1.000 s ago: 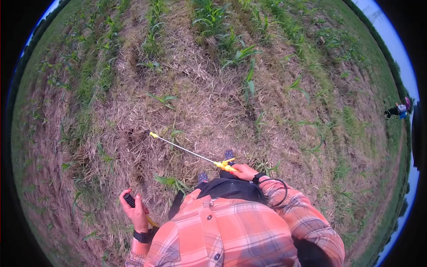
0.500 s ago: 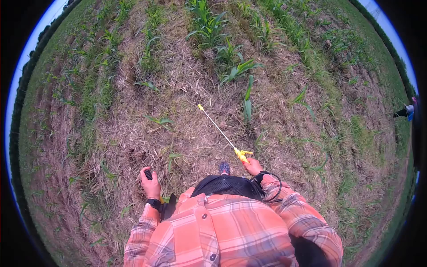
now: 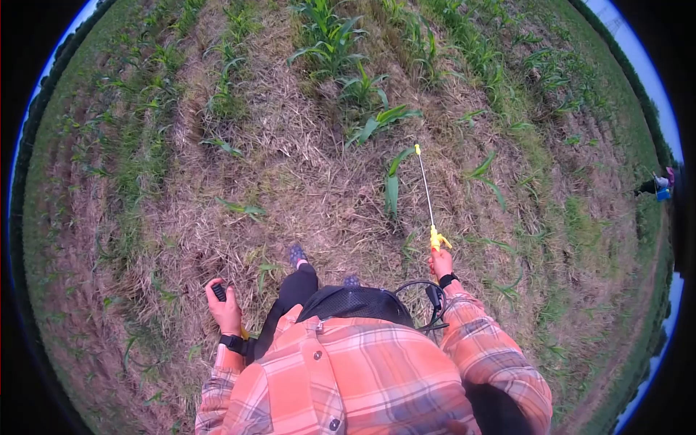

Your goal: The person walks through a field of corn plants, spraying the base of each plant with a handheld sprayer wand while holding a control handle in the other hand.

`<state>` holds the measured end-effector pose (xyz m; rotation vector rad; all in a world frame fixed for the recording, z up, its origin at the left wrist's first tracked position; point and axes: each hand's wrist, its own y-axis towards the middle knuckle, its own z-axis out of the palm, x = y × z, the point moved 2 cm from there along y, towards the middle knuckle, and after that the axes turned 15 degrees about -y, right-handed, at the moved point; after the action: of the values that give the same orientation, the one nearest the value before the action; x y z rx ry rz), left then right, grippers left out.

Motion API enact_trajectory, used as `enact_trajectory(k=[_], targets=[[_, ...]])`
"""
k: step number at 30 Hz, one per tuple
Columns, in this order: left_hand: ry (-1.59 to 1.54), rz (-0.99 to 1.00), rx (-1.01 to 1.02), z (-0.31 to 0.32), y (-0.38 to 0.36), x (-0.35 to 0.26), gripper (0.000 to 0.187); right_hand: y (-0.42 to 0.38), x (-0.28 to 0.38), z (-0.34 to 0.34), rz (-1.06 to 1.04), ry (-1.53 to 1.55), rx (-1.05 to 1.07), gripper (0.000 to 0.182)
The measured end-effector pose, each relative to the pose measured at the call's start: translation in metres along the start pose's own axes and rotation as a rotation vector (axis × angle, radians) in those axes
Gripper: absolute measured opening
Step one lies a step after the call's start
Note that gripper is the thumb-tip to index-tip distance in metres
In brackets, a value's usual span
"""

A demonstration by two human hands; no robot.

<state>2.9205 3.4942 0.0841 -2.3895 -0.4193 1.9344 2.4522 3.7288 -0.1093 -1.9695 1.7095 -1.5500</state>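
My right hand [image 3: 440,263] is closed around the yellow handle of a spray wand [image 3: 426,188]. Its thin metal tube points forward to a yellow nozzle tip, held above the straw near a young corn plant [image 3: 392,196]. A black hose [image 3: 415,283] loops between my waist and my right wrist. Low on the left, my left hand [image 3: 228,315] is wrapped round a black ribbed handle [image 3: 219,292]; a bit of yellow shows below that wrist, and the rest of the handle is hidden.
Dry straw and weeds cover the soil. Rows of green corn plants [image 3: 326,43] run ahead and to both sides. My left shoe [image 3: 297,254] is stepped forward, with the other shoe [image 3: 351,280] by my waist. Another person [image 3: 661,185] is at the far right edge.
The wand has swung to the right and now points nearly straight ahead. My left foot has come forward into view. Both hands keep their hold.
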Motion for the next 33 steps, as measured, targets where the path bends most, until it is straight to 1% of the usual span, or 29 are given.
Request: enact_trajectory(k=[2, 3, 4, 6, 8, 10, 11, 12, 13, 14, 15, 16, 18, 19, 20, 21, 22, 23, 24, 25, 27, 31, 32, 33], targets=[[0.05, 0.07, -0.021, 0.004, 0.016, 0.0, 0.02, 0.001, 0.009, 0.006, 0.006, -0.008, -0.011, 0.022], [0.052, 0.029, -0.019, 0.007, 0.025, 0.0, 0.021, 0.0, 0.015, 0.011, 0.022, 0.027, -0.021, 0.021], [0.048, 0.029, -0.017, 0.008, 0.04, 0.009, 0.021, 0.0, 0.024, 0.018, 0.033, 0.063, -0.031, 0.02], [0.056, 0.205, 0.044, 0.014, 0.078, 0.025, 0.022, -0.003, 0.048, 0.033, 0.025, 0.027, -0.004, 0.02], [-0.098, 0.019, 0.061, 0.026, 0.09, 0.005, 0.021, -0.001, 0.055, 0.055, -0.005, -0.005, 0.031, 0.021], [-0.056, 0.026, 0.031, 0.024, 0.106, -0.004, 0.02, -0.011, 0.085, 0.079, 0.027, -0.106, 0.071, 0.02], [-0.059, 0.02, 0.015, 0.021, 0.117, -0.004, 0.02, -0.003, 0.088, 0.093, 0.005, -0.096, 0.13, 0.019], [-0.097, -0.003, 0.009, 0.017, 0.127, -0.005, 0.019, 0.0, 0.097, 0.108, -0.001, -0.109, 0.143, 0.019], [-0.136, -0.024, 0.0, 0.014, 0.137, -0.006, 0.019, 0.004, 0.108, 0.123, -0.052, -0.184, 0.157, 0.02], [-0.128, 0.0, -0.01, 0.011, 0.146, -0.009, 0.02, 0.008, 0.12, 0.138, -0.105, -0.259, 0.172, 0.02], [-0.127, -0.003, -0.024, 0.008, 0.156, -0.012, 0.02, 0.004, 0.141, 0.15, -0.101, -0.311, 0.258, 0.021], [-0.126, -0.005, -0.036, 0.005, 0.164, -0.015, 0.021, 0.008, 0.155, 0.165, -0.107, -0.321, 0.274, 0.021], [-0.143, -0.05, -0.072, -0.004, 0.179, -0.018, 0.021, 0.011, 0.182, 0.193, -0.311, -0.501, 0.303, 0.021], [-0.15, -0.04, -0.078, -0.008, 0.188, -0.016, 0.021, 0.013, 0.195, 0.206, -0.351, -0.493, 0.384, 0.021], [-0.157, -0.029, -0.083, -0.011, 0.196, -0.016, 0.021, 0.014, 0.207, 0.218, -0.354, -0.499, 0.394, 0.021], [-0.2, -0.102, -0.088, -0.011, 0.2, -0.028, 0.021, 0.01, 0.225, 0.229, -0.493, -0.614, 0.337, 0.021], [-0.197, -0.103, -0.096, -0.011, 0.206, -0.029, 0.021, 0.004, 0.244, 0.24, -0.631, -0.726, 0.277, 0.022], [-0.189, -0.091, -0.097, -0.012, 0.213, -0.031, 0.021, 0.003, 0.258, 0.25, -0.636, -0.8, 0.29, 0.024], [-0.18, -0.081, -0.095, -0.01, 0.218, -0.033, 0.022, -0.004, 0.274, 0.257, -0.634, -0.8, 0.297, 0.024], [-0.192, -0.119, -0.1, -0.008, 0.222, -0.042, 0.023, -0.014, 0.292, 0.263, -0.69, -0.801, 0.314, 0.025], [-0.18, -0.119, -0.102, -0.007, 0.232, -0.044, 0.023, -0.021, 0.315, 0.271, -0.803, -0.806, 0.362, 0.028], [-0.161, -0.048, -0.119, -0.002, 0.256, -0.038, 0.023, -0.007, 0.343, 0.282, -0.834, -0.808, 0.436, 0.03], [-0.149, -0.024, -0.135, 0.003, 0.262, -0.04, 0.023, 0.003, 0.345, 0.287, -0.774, -0.8, 0.443, 0.027], [-0.148, -0.084, -0.164, 0.009, 0.267, -0.054, 0.023, 0.015, 0.347, 0.289, -0.712, -0.793, 0.45, 0.025]])
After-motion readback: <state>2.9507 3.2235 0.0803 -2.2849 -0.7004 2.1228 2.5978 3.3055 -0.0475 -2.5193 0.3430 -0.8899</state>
